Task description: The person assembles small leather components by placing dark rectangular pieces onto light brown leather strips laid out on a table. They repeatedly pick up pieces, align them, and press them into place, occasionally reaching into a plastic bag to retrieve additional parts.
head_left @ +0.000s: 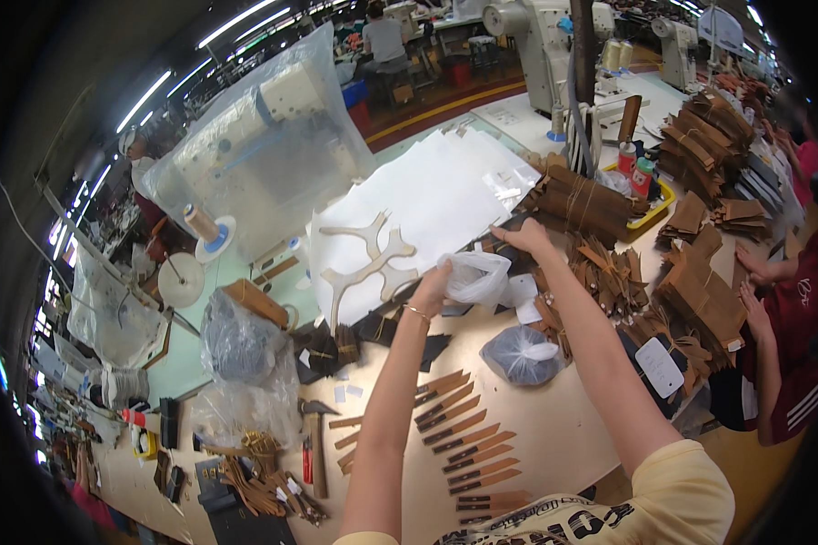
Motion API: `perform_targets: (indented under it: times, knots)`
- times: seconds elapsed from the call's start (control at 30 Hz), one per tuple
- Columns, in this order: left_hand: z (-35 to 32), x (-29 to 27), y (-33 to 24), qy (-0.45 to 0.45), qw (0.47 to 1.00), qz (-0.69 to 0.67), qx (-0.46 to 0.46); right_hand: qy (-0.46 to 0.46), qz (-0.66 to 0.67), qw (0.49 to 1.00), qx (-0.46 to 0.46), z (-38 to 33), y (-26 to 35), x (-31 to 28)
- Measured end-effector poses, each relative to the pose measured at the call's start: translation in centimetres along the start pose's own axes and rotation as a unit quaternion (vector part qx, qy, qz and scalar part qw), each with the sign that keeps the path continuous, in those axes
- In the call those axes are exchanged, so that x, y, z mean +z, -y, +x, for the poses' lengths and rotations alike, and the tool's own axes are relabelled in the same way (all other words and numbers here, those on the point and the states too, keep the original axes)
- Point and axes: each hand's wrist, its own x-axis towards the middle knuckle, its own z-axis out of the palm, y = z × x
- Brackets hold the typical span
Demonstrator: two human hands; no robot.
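My left hand (pixel 430 289) is closed at the edge of a translucent plastic bag (pixel 478 278), which bulges to its right. Farther right, my right hand (pixel 529 238) reaches in with fingers stretched toward dark pieces along the edge of the white sheets (pixel 427 193); it shows no clear grip. On those sheets lies a branching, pale cut-out template (pixel 369 258). Below the hands, a tied bag with dark contents (pixel 521 356) sits on the table. Between my forearms runs a row of brown and dark leather strips (pixel 468 445).
Bundled brown leather pieces (pixel 577 202) crowd the right side, near a co-worker's hands (pixel 759 286). A hammer (pixel 316 445) and plastic-wrapped dark goods (pixel 236 341) lie left. A plastic-covered machine (pixel 264 136) stands behind, with a thread spool (pixel 207 227) beside it.
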Motion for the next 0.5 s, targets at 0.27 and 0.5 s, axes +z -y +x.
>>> perform_targets:
  times: [0.27, 0.5]
  knots:
    - [2.5, 2.2, 2.1, 0.037, 0.976, -0.21, -0.052, 0.078, 0.165, 0.983, 0.022, -1.4, -1.0, 0.3]
    - [1.2, 1.8, 1.1, 0.04, 0.986, -0.154, 0.041, -0.059, 0.277, 0.946, -0.157, -3.6, -1.2, 1.6]
